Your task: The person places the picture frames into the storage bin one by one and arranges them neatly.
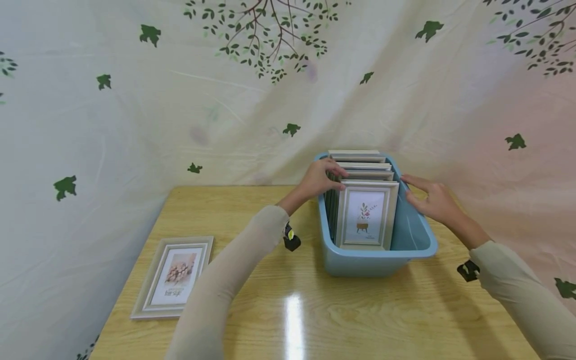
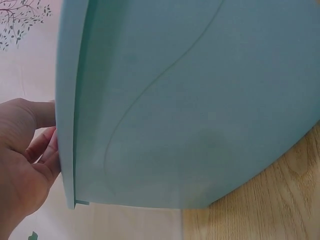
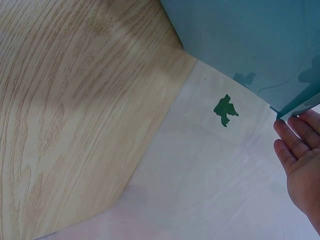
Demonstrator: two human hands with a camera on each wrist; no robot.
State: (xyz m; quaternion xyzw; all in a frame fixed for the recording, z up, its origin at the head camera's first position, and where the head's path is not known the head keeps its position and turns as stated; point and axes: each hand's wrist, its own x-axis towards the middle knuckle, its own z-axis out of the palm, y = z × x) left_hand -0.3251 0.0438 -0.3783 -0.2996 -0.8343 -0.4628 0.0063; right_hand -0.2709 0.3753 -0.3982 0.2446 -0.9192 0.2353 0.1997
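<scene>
A light blue plastic bin stands at the back of the table, holding several picture frames upright in a row. Foremost in it is a pale picture frame with a potted-plant print. My left hand reaches over the bin's left rim and pinches that frame's top left corner, thumb in front and fingers behind. The left wrist view shows this hand partly hidden by the bin's wall. At the bin's right rim my right hand rests its fairly straight fingers, the fingertips right at the lip.
Another picture frame, printed "free style", lies flat at the left of the wooden table. A pale curtain with leaf patterns hangs close behind the table. Dark wrist devices sit at both sleeves.
</scene>
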